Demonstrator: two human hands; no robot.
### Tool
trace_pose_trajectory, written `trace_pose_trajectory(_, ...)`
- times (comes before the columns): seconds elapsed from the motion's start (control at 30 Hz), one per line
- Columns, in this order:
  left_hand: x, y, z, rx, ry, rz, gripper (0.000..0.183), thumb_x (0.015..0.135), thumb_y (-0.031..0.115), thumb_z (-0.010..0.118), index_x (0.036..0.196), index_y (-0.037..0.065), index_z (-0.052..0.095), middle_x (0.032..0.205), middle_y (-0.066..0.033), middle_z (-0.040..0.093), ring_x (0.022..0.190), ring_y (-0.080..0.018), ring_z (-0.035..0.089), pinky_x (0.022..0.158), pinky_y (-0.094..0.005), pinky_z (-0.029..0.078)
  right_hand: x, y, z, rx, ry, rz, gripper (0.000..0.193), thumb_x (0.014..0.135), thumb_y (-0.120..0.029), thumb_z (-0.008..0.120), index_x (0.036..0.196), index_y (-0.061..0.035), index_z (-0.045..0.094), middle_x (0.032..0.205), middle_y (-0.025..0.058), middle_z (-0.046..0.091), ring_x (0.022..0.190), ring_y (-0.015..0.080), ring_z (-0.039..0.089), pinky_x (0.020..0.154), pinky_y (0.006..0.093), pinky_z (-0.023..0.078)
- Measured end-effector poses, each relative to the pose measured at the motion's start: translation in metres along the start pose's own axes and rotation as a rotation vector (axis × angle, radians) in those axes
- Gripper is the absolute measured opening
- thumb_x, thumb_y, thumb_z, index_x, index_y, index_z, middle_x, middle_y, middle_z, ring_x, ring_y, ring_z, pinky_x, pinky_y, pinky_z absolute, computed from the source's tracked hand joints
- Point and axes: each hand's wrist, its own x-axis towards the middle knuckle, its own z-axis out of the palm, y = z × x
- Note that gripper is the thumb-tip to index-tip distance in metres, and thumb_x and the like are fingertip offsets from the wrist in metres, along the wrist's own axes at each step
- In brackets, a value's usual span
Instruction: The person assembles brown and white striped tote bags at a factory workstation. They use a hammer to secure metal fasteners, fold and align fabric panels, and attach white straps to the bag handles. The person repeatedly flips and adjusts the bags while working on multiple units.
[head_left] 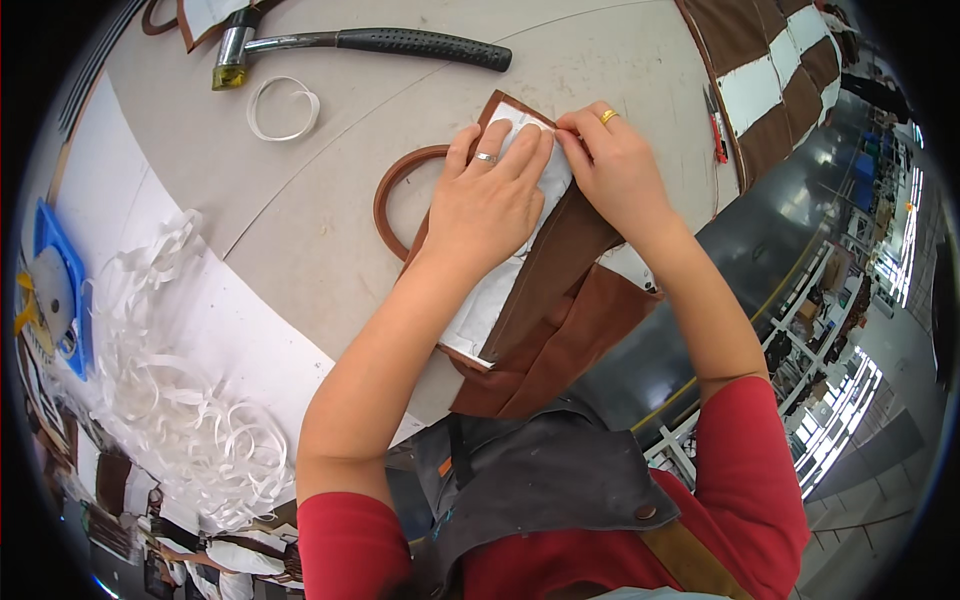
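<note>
A brown leather bag piece (560, 265) with a white lining strip (483, 310) lies on the worktable, its lower folds hanging over the near edge. My left hand (490, 190) rests flat on the white strip, fingers stretched toward its far end. At the piece's far right corner, my right hand (610, 165) pinches the edge between thumb and forefinger. A round brown leather handle (385, 200) curves out to the left of the piece, partly hidden behind my left hand and forearm.
A black-handled hammer (420, 45) and a ring of white tape (283, 108) lie beyond my hands. White strip scraps (200, 410) pile up at left beside a blue tray (65, 275). At far right are a red cutter (717, 135) and brown-white pieces (765, 80).
</note>
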Motion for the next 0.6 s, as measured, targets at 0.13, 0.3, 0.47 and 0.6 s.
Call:
trace_pose_trajectory(0.13,0.0,0.0,0.001,-0.01,0.017,0.001,0.043,0.074,0.012,0.055,0.117,0.012,0.057,0.115,0.0015,0.054,0.11,-0.0189,0.046,0.099,-0.038,0.03,0.002,-0.007,0.003,-0.138,0.007,-0.014,0.007,0.081,-0.009,0.059,0.08,-0.0036,0.056,0.079,0.0097,0.057,0.068,0.027,0.059,0.059,0.0347,0.05)
trace_pose_trajectory(0.3,-0.001,-0.002,0.002,-0.014,0.035,0.006,0.042,0.074,0.012,0.055,0.116,0.012,0.058,0.114,0.0019,0.054,0.11,-0.0185,0.047,0.098,-0.038,0.03,0.007,-0.006,-0.001,-0.063,-0.064,0.084,0.007,0.082,-0.01,0.057,0.08,-0.0035,0.055,0.078,0.0104,0.057,0.067,0.0281,0.06,0.057,0.0362,0.05)
trace_pose_trajectory(0.47,0.0,-0.002,0.002,-0.03,0.051,0.008,0.042,0.073,0.012,0.055,0.115,0.011,0.058,0.113,0.0019,0.055,0.109,-0.0181,0.048,0.098,-0.038,0.031,0.01,-0.01,-0.005,-0.173,-0.125,0.033,0.006,0.081,-0.009,0.056,0.08,-0.0035,0.054,0.078,0.0103,0.057,0.068,0.0279,0.06,0.057,0.0363,0.051)
trace_pose_trajectory(0.6,0.001,-0.002,0.002,-0.054,0.047,0.002,0.042,0.073,0.012,0.056,0.115,0.011,0.059,0.113,0.0013,0.056,0.109,-0.0179,0.048,0.098,-0.038,0.031,0.01,-0.01,-0.002,-0.294,-0.151,-0.028,0.007,0.079,-0.009,0.057,0.082,-0.0039,0.053,0.079,0.0105,0.057,0.072,0.0266,0.061,0.059,0.0363,0.051)
